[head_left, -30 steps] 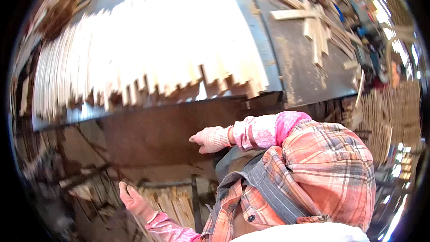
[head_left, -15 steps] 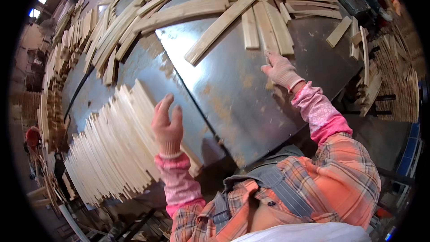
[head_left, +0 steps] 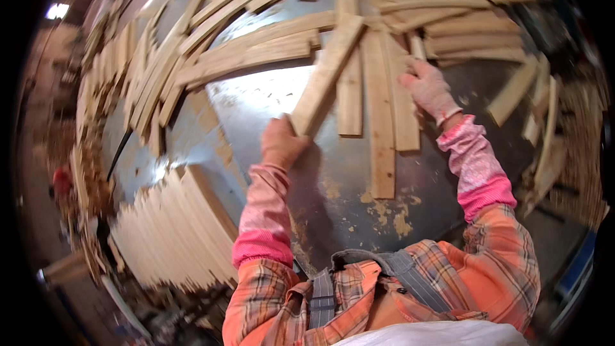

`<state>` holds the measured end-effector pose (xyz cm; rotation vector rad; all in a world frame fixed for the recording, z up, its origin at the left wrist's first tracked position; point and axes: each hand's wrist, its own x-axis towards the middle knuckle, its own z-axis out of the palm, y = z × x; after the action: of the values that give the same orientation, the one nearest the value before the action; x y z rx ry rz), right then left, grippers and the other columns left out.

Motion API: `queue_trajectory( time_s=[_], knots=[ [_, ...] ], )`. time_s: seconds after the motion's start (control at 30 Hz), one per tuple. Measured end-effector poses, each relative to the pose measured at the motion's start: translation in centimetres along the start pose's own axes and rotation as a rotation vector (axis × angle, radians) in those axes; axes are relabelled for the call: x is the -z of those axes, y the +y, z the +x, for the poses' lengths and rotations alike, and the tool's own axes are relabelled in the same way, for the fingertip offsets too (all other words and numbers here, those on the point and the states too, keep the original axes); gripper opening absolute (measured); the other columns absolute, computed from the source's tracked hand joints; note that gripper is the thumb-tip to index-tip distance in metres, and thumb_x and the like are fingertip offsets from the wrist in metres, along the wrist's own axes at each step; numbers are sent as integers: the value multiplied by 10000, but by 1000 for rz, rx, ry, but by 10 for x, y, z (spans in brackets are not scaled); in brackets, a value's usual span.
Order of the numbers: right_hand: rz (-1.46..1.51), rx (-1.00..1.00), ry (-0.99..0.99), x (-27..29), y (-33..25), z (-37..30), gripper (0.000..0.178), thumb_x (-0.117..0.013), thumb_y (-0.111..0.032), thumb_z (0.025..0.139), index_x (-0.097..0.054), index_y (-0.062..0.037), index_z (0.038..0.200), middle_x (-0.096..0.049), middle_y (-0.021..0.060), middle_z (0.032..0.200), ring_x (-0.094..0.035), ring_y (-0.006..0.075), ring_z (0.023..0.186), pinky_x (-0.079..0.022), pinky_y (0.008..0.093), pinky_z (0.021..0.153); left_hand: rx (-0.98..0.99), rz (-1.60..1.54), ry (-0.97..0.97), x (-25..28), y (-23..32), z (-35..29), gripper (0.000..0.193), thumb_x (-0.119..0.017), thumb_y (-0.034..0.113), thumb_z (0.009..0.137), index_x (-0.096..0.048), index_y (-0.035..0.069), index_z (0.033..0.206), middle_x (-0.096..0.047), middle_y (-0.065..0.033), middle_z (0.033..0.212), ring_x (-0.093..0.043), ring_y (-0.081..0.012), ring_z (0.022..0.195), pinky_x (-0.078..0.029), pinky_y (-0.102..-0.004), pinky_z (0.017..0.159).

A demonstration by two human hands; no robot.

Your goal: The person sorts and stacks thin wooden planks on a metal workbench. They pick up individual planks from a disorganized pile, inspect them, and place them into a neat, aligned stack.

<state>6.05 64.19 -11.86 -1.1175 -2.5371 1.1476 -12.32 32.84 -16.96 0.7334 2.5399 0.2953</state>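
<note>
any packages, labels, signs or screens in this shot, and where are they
None in view: no package, label, sign or screen.
What is there: loose pale wood slats strewn over a grey metal table.
A packed row of slats stands on edge at the table's lower left.
The left hand grips the end of one angled slat.
The right hand rests on slats further right.

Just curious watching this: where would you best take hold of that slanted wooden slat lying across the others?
Probably its near end, reached from the person's side. The slanted slat rests atop other slats, and that end juts over bare metal table; the left hand already wraps it there.
</note>
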Motion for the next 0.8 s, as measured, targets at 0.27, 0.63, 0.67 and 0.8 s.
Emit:
queue_trajectory(
  time_s=[0.27, 0.63, 0.67, 0.8],
  knots=[
    [-427, 437, -196, -128, -130, 144, 650, -770, -285, 891, -554, -41, 1453, -724, 166, 1164, -693, 275, 1104, -542, 385, 935, 395, -1245, 79, -40, -63, -184, 642, -740, 207, 756, -613, -38, 1336, -672, -130, 1086, -662, -235, 938, -562, -396, 830],
    [-270, 367, -1045, -216, -138, 21, 843, -662, -305, 888, -298, 26, 1571, -689, 224, 983, -717, 329, 878, -606, 418, 748, 632, -1600, 428, -71, -78, -139, 434, -615, 123, 901, -595, -44, 1302, -676, -65, 927, -692, -187, 784, -587, -318, 690],
    [-209, 384, -1078, -218, -122, -10, 885, -657, -349, 879, -277, 64, 1563, -685, 216, 973, -714, 318, 831, -610, 411, 733, 623, -1554, 420, -79, -86, -128, 438, -624, 123, 904, -593, -47, 1307, -675, -60, 912, -695, -182, 787, -586, -313, 692],
    [-331, 648, -1284, -234, -97, -55, 756, -713, -451, 839, -514, -7, 1418, -705, 267, 1003, -724, 403, 929, -593, 480, 856, 641, -811, 437, -62, -62, -76, 773, -768, 287, 832, -450, 31, 1489, -635, -215, 1203, -675, -392, 1096, -550, -468, 943]
  ],
)
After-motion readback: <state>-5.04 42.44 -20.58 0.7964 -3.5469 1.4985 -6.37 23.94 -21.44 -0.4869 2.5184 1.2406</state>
